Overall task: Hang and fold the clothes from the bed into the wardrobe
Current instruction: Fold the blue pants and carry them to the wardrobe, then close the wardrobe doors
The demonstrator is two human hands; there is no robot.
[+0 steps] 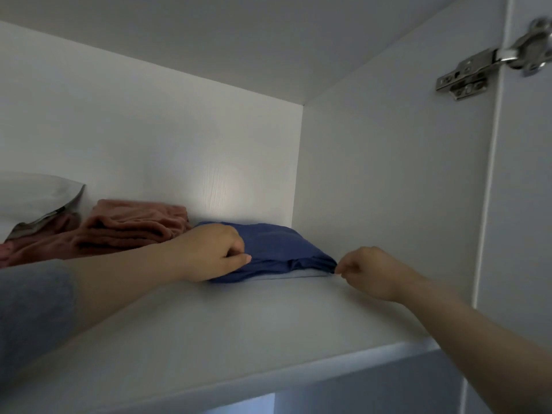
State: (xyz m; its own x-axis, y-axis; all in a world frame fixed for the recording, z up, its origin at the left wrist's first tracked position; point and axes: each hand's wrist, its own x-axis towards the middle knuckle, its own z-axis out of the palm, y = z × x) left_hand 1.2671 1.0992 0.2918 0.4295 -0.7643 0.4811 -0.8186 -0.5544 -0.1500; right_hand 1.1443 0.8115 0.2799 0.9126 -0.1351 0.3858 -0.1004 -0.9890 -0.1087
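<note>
While a folded blue garment [277, 249], smooth and pillow-shaped, lies on the white wardrobe shelf [239, 324], its left edge is gripped by the left hand [213, 253] and its corner at three o'clock is pinched by the right hand [366, 271]. Nubby pink folded cloth [131, 228] sits at its nine o'clock.

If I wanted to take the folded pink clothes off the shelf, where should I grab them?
Probably grab the pink clothes by the thick folded front edge, reaching straight in from the open front. The blue bundle sits right beside them, and a white pillow crowds the other side.
</note>
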